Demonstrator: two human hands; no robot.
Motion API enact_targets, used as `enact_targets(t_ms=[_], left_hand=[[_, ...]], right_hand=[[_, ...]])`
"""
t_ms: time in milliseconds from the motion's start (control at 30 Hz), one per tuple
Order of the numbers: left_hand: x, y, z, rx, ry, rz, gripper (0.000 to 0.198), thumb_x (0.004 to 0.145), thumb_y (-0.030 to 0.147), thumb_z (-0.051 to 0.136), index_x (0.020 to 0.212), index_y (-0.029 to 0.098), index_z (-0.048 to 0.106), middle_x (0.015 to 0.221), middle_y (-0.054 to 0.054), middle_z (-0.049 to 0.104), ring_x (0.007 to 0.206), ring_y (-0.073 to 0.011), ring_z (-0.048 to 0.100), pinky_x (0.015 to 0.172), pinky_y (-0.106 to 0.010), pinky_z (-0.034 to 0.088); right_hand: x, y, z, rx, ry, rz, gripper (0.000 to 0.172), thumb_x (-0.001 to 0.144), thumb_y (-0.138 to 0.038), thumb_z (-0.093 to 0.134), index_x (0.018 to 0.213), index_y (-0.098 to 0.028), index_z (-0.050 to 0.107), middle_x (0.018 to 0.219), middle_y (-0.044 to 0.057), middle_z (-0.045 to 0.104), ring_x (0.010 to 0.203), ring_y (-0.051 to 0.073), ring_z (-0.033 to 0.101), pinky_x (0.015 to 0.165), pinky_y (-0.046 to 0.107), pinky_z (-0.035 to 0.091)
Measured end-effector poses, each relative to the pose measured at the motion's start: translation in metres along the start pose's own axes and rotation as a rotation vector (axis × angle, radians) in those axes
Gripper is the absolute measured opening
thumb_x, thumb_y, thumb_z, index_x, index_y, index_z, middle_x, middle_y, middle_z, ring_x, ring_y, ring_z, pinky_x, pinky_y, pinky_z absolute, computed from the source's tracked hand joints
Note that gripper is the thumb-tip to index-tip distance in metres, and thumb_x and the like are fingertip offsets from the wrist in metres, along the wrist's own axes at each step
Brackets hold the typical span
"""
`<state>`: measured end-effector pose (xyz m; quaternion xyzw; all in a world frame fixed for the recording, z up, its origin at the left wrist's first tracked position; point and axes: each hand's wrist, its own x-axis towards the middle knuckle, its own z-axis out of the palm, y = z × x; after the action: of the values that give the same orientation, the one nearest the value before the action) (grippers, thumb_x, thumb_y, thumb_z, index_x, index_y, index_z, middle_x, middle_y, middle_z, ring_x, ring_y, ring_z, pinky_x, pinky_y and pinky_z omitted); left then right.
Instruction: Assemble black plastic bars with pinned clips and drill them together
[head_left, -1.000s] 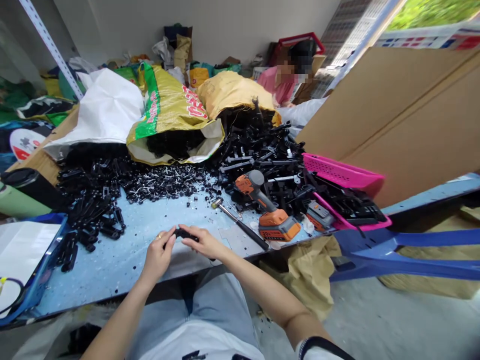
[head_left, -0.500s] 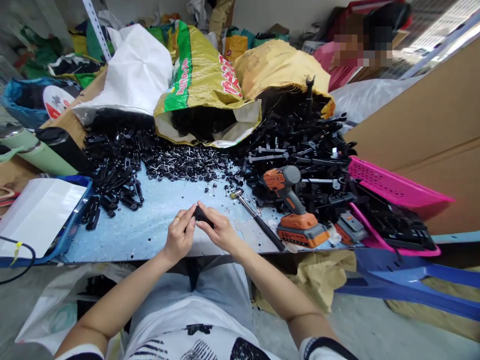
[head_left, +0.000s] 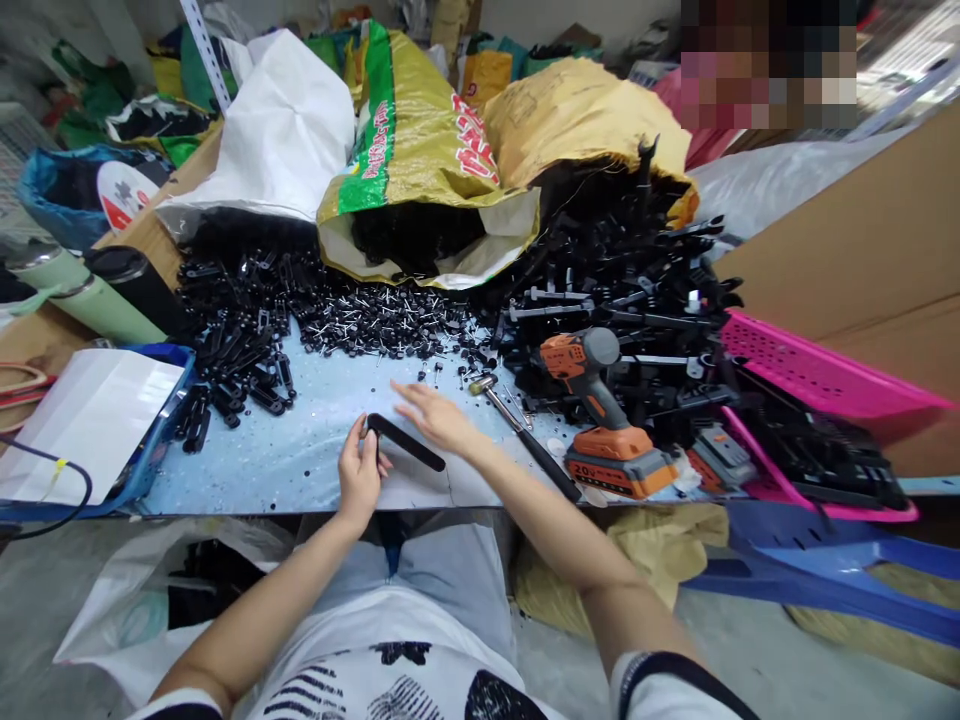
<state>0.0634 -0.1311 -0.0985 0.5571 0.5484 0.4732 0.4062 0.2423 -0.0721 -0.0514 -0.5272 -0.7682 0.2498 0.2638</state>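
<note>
My left hand point(head_left: 359, 470) pinches one end of a long black plastic bar point(head_left: 409, 446) that lies slanted on the light blue table point(head_left: 300, 450). My right hand point(head_left: 435, 415) hovers just past the bar with its fingers stretched out flat and nothing in them. It reaches toward the spread of small black studs with metal pins point(head_left: 375, 325). A small hammer point(head_left: 517, 432) lies just right of that hand.
An orange cordless drill point(head_left: 604, 420) stands right of the hammer, beside a pink basket point(head_left: 817, 420) of black parts. Big heaps of black plastic parts point(head_left: 622, 270) spill from sacks point(head_left: 420, 150) at the back. A blue tray point(head_left: 150, 450) and green flask point(head_left: 82, 295) sit left. Another person sits beyond.
Both hands held the black part together before. Now my right hand has let go and moved forward, fingers spread, while my left hand keeps the bar, laid out on the table.
</note>
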Motion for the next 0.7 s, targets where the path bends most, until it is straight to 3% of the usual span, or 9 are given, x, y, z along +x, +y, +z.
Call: enact_targets(t_ms=[33, 100, 200, 267, 367, 433, 533, 633, 700], left_hand=[[-0.005, -0.006, -0.002, 0.071, 0.014, -0.031, 0.051, 0.092, 0.043, 0.038, 0.135, 0.017, 0.041, 0.102, -0.012, 0.063, 0.075, -0.0176, 0.065, 0.066, -0.031, 0.053], [-0.009, -0.012, -0.009, 0.336, -0.005, 0.053, 0.052, 0.088, 0.037, 0.048, 0.135, 0.017, 0.042, 0.119, -0.016, 0.058, 0.098, -0.0257, 0.062, 0.081, -0.04, 0.051], [0.001, -0.004, -0.017, 0.69, -0.302, 0.364, 0.053, 0.08, 0.019, 0.054, 0.132, 0.025, 0.047, 0.139, -0.012, 0.045, 0.129, -0.0332, 0.038, 0.105, -0.055, 0.028], [0.014, 0.004, -0.015, 0.798, -0.555, 0.518, 0.051, 0.08, 0.012, 0.051, 0.127, 0.028, 0.052, 0.135, -0.009, 0.05, 0.128, -0.0316, 0.038, 0.107, -0.059, 0.02], [0.03, 0.009, -0.01, 0.873, -0.722, 0.546, 0.043, 0.085, 0.008, 0.042, 0.121, 0.024, 0.057, 0.113, -0.009, 0.063, 0.11, -0.0253, 0.054, 0.1, -0.051, 0.034], [0.035, 0.006, -0.01, 0.866, -0.714, 0.478, 0.037, 0.086, 0.011, 0.042, 0.119, 0.021, 0.059, 0.101, -0.01, 0.065, 0.101, -0.0242, 0.058, 0.092, -0.044, 0.041], [0.042, 0.005, -0.015, 0.594, -0.596, 0.293, 0.041, 0.086, 0.029, 0.051, 0.126, 0.02, 0.052, 0.111, -0.013, 0.062, 0.103, -0.0252, 0.058, 0.088, -0.041, 0.045], [0.051, 0.018, -0.019, -0.007, -0.405, 0.014, 0.057, 0.089, 0.05, 0.04, 0.14, 0.023, 0.033, 0.122, -0.013, 0.055, 0.094, -0.0201, 0.062, 0.079, -0.036, 0.05], [0.055, 0.031, -0.017, -0.347, -0.275, -0.115, 0.058, 0.087, 0.054, 0.044, 0.136, 0.024, 0.037, 0.114, -0.01, 0.059, 0.08, -0.0152, 0.064, 0.071, -0.031, 0.052]], right_hand=[[0.012, 0.012, -0.019, -0.144, 0.042, 0.052, 0.043, 0.091, -0.04, 0.045, 0.131, -0.025, 0.051, 0.118, 0.011, 0.057, 0.108, 0.026, 0.05, 0.088, 0.04, 0.042], [0.036, 0.038, -0.059, -0.415, 0.206, 0.21, 0.042, 0.091, -0.025, 0.046, 0.132, -0.018, 0.049, 0.123, 0.017, 0.052, 0.112, 0.028, 0.045, 0.088, 0.043, 0.039], [0.064, 0.07, -0.105, -0.604, 0.293, 0.54, 0.042, 0.087, -0.007, 0.046, 0.128, -0.004, 0.048, 0.124, 0.029, 0.046, 0.108, 0.027, 0.049, 0.085, 0.043, 0.036], [0.076, 0.078, -0.121, -0.609, 0.283, 0.636, 0.03, 0.084, -0.004, 0.048, 0.112, 0.004, 0.057, 0.111, 0.032, 0.052, 0.099, 0.025, 0.055, 0.08, 0.039, 0.038], [0.081, 0.068, -0.134, -0.626, 0.309, 0.647, 0.018, 0.083, -0.005, 0.05, 0.093, 0.002, 0.062, 0.096, 0.026, 0.059, 0.091, 0.025, 0.06, 0.077, 0.034, 0.04], [0.072, 0.049, -0.14, -0.644, 0.369, 0.554, 0.021, 0.083, -0.007, 0.049, 0.099, -0.004, 0.061, 0.102, 0.023, 0.059, 0.091, 0.025, 0.061, 0.076, 0.033, 0.042], [0.036, 0.007, -0.133, -0.484, 0.482, 0.205, 0.026, 0.083, -0.016, 0.05, 0.108, -0.014, 0.056, 0.111, 0.014, 0.058, 0.096, 0.023, 0.059, 0.08, 0.033, 0.044], [-0.011, -0.033, -0.095, -0.001, 0.525, -0.056, 0.022, 0.081, -0.03, 0.058, 0.101, -0.021, 0.055, 0.1, 0.006, 0.06, 0.092, 0.02, 0.06, 0.08, 0.033, 0.048], [-0.037, -0.051, -0.059, 0.35, 0.438, -0.036, 0.026, 0.08, -0.037, 0.062, 0.1, -0.023, 0.053, 0.088, 0.002, 0.061, 0.073, 0.016, 0.061, 0.068, 0.031, 0.051]])
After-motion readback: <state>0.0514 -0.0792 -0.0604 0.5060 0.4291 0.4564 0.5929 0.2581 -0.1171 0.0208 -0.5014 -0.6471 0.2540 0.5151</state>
